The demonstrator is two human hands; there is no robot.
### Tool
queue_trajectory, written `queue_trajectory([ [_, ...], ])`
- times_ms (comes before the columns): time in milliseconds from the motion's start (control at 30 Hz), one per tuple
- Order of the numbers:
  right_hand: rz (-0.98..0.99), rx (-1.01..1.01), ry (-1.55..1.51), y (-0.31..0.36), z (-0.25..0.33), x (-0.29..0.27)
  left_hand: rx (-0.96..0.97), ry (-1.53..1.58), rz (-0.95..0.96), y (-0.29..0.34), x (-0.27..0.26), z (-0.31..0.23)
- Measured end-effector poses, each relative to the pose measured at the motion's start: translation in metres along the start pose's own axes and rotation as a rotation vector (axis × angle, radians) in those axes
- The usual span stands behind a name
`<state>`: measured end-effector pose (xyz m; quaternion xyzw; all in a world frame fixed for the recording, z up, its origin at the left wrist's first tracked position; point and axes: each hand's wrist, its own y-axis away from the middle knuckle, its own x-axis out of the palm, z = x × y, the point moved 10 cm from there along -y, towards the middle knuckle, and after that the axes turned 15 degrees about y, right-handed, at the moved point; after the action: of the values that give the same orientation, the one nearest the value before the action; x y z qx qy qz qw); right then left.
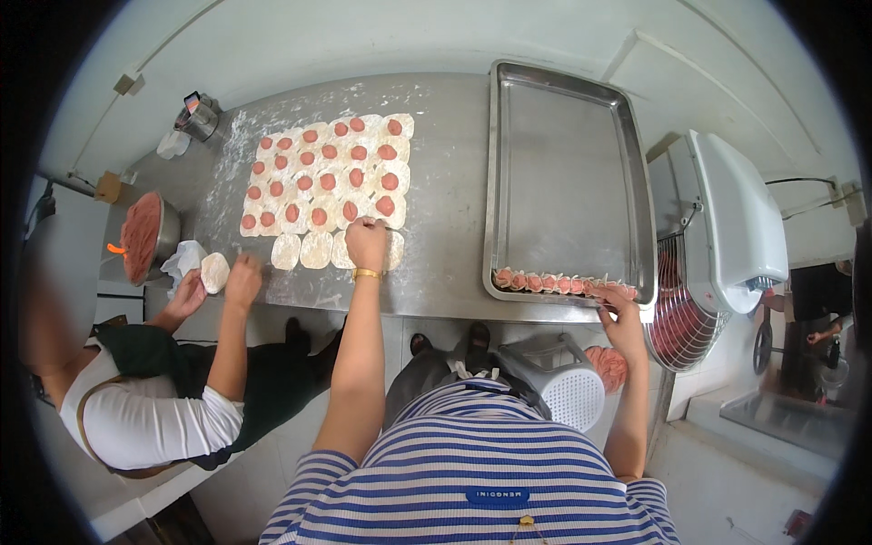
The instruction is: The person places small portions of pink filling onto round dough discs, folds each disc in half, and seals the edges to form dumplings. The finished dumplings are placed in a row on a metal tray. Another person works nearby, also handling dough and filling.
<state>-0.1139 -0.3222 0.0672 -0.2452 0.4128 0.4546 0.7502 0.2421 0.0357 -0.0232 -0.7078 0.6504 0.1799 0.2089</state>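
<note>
- Head view: the big metal tray (568,182) sits on the steel tabletop (450,209), and everything here is told from that tray.
- The left hand (366,243) is to the left of the tray, with the arm stretched straight out and a gold bracelet (366,272) on the wrist.
- Its fingers are curled down on the near row of round dough wrappers (313,250); I cannot tell if they pinch one.
- Further left of the tray, more wrappers each carry a dab of pink filling (327,180).
- The right hand (620,309) is at the tray's near right corner, arm bent up from below.
- Its fingers are bent and touch the end of a row of folded dumplings (559,282) lined along the tray's near edge.
- Far left of the tray, another person's hands (218,282) hold a wrapper beside a bowl of pink filling (145,236).
</note>
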Motion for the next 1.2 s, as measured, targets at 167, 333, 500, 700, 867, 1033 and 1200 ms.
queue_trajectory([
  [167,0.09,-0.04,-0.223,-0.018,0.082,0.033,-0.467,1.288,0.143,-0.003,0.04,0.06],
  [333,0.199,0.012,-0.722,-0.04,0.136,0.135,-0.702,1.63,0.422,0.051,0.05,0.014],
  [500,0.238,0.373,-1.225,-0.05,0.168,0.207,-0.75,1.544,0.655,0.122,0.042,-0.008],
  [700,0.174,0.366,-0.882,-0.038,0.135,0.255,-0.494,1.052,0.683,0.136,0.03,0.018],
  [867,0.194,0.4,-0.582,-0.033,0.128,0.257,-0.084,0.504,0.63,0.125,0.02,0.027],
  [1033,0.118,0.298,-0.897,-0.031,0.12,0.269,-0.278,0.704,0.68,0.13,0.027,0.031],
  [1200,0.137,0.225,-0.943,-0.031,0.128,0.269,-0.328,0.813,0.735,0.134,0.033,0.036],
])
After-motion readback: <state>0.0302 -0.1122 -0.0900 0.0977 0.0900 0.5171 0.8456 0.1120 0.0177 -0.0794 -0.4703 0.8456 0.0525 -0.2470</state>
